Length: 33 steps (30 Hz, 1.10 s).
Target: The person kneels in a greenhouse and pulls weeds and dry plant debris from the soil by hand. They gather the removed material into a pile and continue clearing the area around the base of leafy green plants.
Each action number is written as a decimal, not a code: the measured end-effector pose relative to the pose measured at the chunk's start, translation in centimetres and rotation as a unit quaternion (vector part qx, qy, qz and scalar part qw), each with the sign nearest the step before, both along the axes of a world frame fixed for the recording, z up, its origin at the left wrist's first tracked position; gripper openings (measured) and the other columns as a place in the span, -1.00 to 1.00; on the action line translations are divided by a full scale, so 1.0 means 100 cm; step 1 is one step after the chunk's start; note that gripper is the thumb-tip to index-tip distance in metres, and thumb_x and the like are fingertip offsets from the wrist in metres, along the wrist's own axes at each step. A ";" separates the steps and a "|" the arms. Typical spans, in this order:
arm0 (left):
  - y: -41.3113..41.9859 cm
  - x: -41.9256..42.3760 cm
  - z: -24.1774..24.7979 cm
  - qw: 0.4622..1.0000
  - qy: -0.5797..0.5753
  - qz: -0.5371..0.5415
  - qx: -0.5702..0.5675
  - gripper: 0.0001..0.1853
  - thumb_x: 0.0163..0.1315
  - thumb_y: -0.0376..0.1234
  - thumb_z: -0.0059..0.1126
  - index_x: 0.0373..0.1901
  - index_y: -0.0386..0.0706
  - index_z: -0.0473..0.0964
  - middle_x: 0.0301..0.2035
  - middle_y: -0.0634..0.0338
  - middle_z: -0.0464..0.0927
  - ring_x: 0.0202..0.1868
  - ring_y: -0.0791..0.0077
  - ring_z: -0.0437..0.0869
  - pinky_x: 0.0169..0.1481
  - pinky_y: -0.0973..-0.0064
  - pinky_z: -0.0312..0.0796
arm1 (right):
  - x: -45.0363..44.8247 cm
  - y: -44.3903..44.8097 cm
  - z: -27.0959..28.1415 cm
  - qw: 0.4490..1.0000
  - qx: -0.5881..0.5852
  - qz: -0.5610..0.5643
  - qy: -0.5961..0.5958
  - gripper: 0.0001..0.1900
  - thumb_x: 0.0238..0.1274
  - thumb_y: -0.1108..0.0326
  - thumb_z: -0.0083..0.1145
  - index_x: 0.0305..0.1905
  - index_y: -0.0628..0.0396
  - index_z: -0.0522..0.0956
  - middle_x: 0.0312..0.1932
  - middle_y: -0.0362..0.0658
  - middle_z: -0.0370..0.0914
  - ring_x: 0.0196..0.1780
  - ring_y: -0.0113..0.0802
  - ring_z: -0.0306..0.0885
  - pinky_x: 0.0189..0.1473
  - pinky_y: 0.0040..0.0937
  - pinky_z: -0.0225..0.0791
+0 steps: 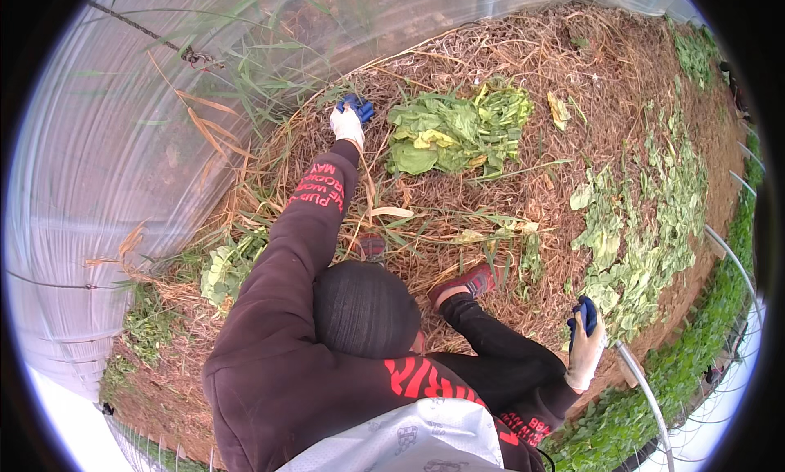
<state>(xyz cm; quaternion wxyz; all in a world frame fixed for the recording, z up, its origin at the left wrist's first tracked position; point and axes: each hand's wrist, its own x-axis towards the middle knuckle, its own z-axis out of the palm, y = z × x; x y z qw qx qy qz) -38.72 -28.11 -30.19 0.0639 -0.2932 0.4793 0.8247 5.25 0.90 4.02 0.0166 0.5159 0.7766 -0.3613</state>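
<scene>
My left hand (349, 118), in a white glove with blue-coated fingers, reaches forward to the dry straw beside the foot of a plastic film wall. Its fingers are curled, and whether anything is between them cannot be told. Just right of it lies a stack of large green leaves (457, 130), some yellowing. My right hand (585, 340), gloved alike, is off to the right with bent fingers, thumb apart and nothing visible in it. Next to it spreads a long band of wilting pale green leaves (644, 233).
Translucent plastic film (92, 135) rises on the left, with a rope (141, 29) and tall grass along it. Another leaf bunch (230, 266) sits by my left arm. On the right, a curved metal hoop (644, 389) stands near a row of green plants (693, 374). Dry straw covers the ground.
</scene>
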 end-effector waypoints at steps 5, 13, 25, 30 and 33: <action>0.002 0.000 -0.002 1.000 -0.014 0.013 0.010 -0.80 0.34 -0.35 -0.04 -0.11 -0.30 0.41 -0.26 0.00 0.56 -0.44 0.17 0.66 -0.36 0.29 0.60 | 0.005 0.002 -0.003 1.000 -0.013 -0.016 0.005 -0.68 0.32 0.43 0.03 0.12 0.32 0.44 0.00 -0.09 0.54 0.00 -0.43 0.52 0.05 -0.50 0.37; -0.022 -0.003 -0.034 0.999 -0.044 -0.014 -0.015 -0.78 0.33 -0.06 -0.07 -0.33 0.05 0.41 -0.49 0.34 0.45 -0.49 0.49 0.45 -0.42 0.37 0.45 | -0.002 -0.001 0.003 1.000 -0.008 0.010 0.004 -0.68 0.32 0.44 0.03 0.12 0.31 0.44 0.03 -0.09 0.53 0.05 -0.43 0.50 0.10 -0.50 0.34; -0.051 0.073 0.004 0.969 0.021 -0.154 -0.194 -0.78 0.34 -0.24 0.02 -0.39 -0.18 0.48 -0.57 0.29 0.47 -0.57 0.57 0.44 -0.54 0.49 0.30 | 0.005 -0.008 0.009 1.000 -0.006 0.023 0.011 -0.67 0.30 0.49 0.02 0.14 0.32 0.41 0.06 -0.05 0.51 0.10 -0.39 0.48 0.16 -0.46 0.32; -0.101 0.079 0.048 0.782 0.021 -0.344 -0.519 -0.31 0.14 -0.12 0.23 0.24 -0.23 0.23 0.01 -0.13 0.44 -0.08 0.03 0.59 -0.07 0.27 0.49 | 0.007 -0.005 0.001 0.998 -0.024 0.037 0.050 -0.66 0.29 0.51 0.02 0.15 0.32 0.40 0.07 -0.04 0.50 0.11 -0.36 0.47 0.18 -0.44 0.30; -0.079 0.060 0.096 0.678 0.131 -0.306 -0.655 -0.28 0.10 -0.12 0.22 0.27 -0.15 0.21 0.16 -0.28 0.26 0.08 -0.15 0.47 0.14 0.15 0.37 | 0.015 -0.005 0.000 0.998 -0.025 0.029 0.053 -0.66 0.28 0.51 0.03 0.14 0.32 0.40 0.07 -0.04 0.50 0.12 -0.35 0.46 0.19 -0.43 0.29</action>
